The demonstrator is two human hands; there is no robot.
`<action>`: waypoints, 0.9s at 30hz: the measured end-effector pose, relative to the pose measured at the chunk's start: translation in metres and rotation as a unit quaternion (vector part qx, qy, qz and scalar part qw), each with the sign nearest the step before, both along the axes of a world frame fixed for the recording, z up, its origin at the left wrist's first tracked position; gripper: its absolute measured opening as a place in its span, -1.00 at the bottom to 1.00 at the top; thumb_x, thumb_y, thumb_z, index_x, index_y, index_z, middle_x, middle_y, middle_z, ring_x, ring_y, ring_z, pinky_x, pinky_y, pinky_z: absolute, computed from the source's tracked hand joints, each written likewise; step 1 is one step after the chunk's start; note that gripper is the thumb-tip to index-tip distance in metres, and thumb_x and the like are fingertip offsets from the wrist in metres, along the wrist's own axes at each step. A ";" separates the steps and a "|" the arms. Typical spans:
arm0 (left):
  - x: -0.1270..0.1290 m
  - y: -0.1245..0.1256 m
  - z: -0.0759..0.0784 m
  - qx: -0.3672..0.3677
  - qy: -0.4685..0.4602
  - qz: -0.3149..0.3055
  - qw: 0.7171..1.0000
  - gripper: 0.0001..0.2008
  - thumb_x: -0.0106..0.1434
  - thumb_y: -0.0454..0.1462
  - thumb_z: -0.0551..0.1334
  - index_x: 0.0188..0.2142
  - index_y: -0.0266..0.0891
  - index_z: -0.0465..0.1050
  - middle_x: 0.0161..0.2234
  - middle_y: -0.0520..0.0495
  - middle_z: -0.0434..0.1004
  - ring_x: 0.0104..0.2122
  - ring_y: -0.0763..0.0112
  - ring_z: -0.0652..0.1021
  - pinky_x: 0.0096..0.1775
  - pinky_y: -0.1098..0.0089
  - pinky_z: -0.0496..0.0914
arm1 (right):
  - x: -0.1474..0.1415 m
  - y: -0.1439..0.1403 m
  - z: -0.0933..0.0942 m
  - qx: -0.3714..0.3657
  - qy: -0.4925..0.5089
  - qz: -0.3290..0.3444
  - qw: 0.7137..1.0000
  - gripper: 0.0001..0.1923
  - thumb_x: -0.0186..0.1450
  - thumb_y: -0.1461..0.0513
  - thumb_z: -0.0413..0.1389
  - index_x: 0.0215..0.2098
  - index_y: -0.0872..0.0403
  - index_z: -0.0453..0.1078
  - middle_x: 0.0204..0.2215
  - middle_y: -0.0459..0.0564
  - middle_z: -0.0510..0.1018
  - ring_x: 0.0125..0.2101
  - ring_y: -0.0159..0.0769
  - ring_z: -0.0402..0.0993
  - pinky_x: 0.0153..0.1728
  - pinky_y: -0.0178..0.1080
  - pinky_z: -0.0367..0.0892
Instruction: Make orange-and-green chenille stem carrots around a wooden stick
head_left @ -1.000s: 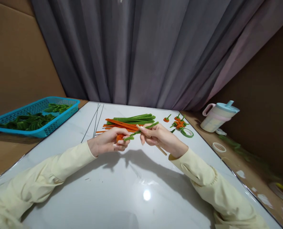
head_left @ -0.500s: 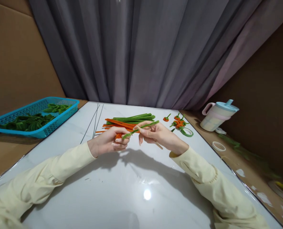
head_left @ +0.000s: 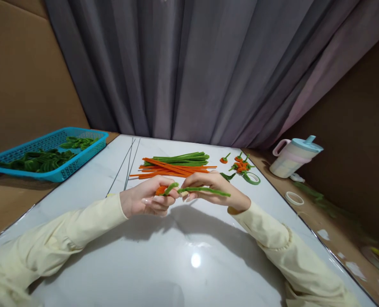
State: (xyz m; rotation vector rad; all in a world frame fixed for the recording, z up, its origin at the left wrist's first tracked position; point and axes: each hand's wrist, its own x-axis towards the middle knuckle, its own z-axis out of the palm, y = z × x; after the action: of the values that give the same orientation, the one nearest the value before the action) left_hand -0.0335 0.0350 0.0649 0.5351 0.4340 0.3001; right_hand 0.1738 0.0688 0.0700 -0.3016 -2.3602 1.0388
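Note:
My left hand [head_left: 152, 197] is closed around a small orange pipe cleaner coil [head_left: 160, 190], mostly covered by the fingers. A short bent end of green pipe cleaner sticks up beside it. My right hand [head_left: 213, 187] pinches close against the left fingertips. From that pinch a long green pipe cleaner [head_left: 208, 190] runs out to the right, in front of the hand. Something pale shows between the right fingertips, too small to make out. Behind the hands lie a bundle of green pipe cleaners [head_left: 186, 159] and loose orange pipe cleaners [head_left: 163, 169].
Several finished orange pieces with green stems [head_left: 241, 165] sit at the back right beside a green tape roll [head_left: 251, 178]. Thin dark wires [head_left: 128, 164] lie at the left. A blue basket [head_left: 61, 174] holds green leaf shapes. A lidded cup [head_left: 291, 157] and white tape roll [head_left: 294, 198] stand right.
Both hands have come down slightly and the right has closed in on the left. The green pipe cleaner has swung from slanting upward to nearly level, and the pale stick near the right hand is mostly hidden.

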 end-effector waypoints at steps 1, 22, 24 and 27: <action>0.001 0.000 0.000 -0.004 -0.004 -0.014 1.000 -0.76 0.08 -0.35 0.09 -0.69 -0.28 0.16 -0.85 0.11 0.15 -0.92 0.69 0.02 -0.80 0.65 0.18 | 0.000 -0.002 0.001 0.051 0.003 -0.006 0.999 -0.74 0.30 0.10 0.09 -0.24 0.17 0.36 -0.44 0.01 0.55 -0.46 -0.41 0.45 -0.42 -0.40 0.33; -0.004 0.003 0.015 0.129 0.072 0.066 0.987 -0.76 0.13 -0.35 0.06 -0.66 -0.30 0.23 -0.81 0.13 0.06 -0.87 0.70 0.01 -0.84 0.69 0.04 | -0.009 -0.022 0.002 0.223 0.125 -0.109 0.961 -0.86 0.35 0.35 -0.02 -0.37 0.15 0.33 -0.61 -0.11 0.33 -0.62 -0.50 0.18 -0.56 -0.41 0.16; -0.001 0.002 0.020 0.157 0.100 0.121 0.975 -0.73 0.15 -0.38 0.05 -0.67 -0.32 0.23 -0.78 0.11 0.09 -0.83 0.71 0.06 -0.80 0.70 0.07 | -0.011 -0.023 0.002 0.147 0.135 -0.121 0.972 -0.83 0.35 0.33 -0.02 -0.39 0.15 0.35 -0.63 -0.13 0.35 -0.66 -0.52 0.18 -0.58 -0.42 0.16; 0.002 -0.001 0.024 0.227 0.143 0.169 0.948 -0.71 0.17 -0.38 0.06 -0.68 -0.33 0.23 -0.77 0.10 0.11 -0.81 0.71 0.10 -0.77 0.66 0.05 | -0.013 -0.025 0.001 -0.038 0.139 -0.127 0.981 -0.77 0.36 0.24 -0.01 -0.42 0.15 0.36 -0.67 -0.15 0.33 -0.72 -0.55 0.11 -0.66 -0.42 0.11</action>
State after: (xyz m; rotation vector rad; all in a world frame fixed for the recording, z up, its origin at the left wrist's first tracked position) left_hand -0.0317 0.0340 0.0891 0.9641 0.7484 0.6666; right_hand 0.1613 0.0436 0.0713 -0.4436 -1.9783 0.9798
